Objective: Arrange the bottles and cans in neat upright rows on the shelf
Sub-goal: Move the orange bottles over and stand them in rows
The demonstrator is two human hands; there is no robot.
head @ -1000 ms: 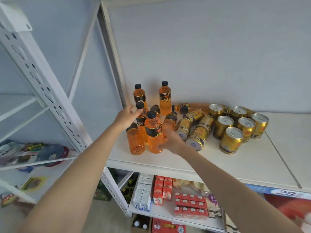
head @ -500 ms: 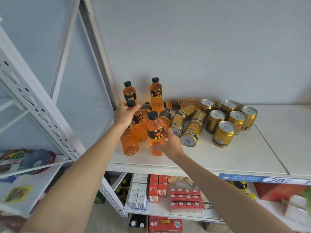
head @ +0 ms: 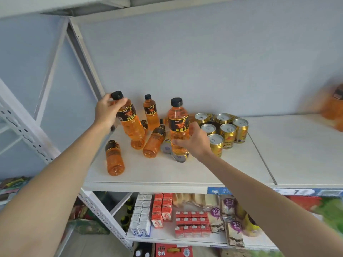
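My left hand (head: 105, 113) grips an orange drink bottle (head: 130, 123) near its black cap, lifted and tilted over the white shelf (head: 185, 175). My right hand (head: 193, 141) grips a second orange bottle (head: 178, 127) upright around its lower half, raised above a gold can lying on its side (head: 179, 157). One bottle (head: 150, 110) stands upright at the back. Two bottles lie on the shelf, one at the front left (head: 114, 158) and one in the middle (head: 154, 141). Several gold cans (head: 227, 135) stand upright in a cluster to the right.
A white perforated upright (head: 27, 130) and diagonal braces frame the shelf's left side. The shelf below holds small cartons (head: 161, 212) and snack packets (head: 232, 219). A blurred orange object (head: 332, 108) sits at the far right of the shelf. A seam (head: 259, 149) divides the shelf boards.
Both hands have lifted a bottle each out of the cluster. The left bottle went up and left, the right one up. The camera view shifted down and right.
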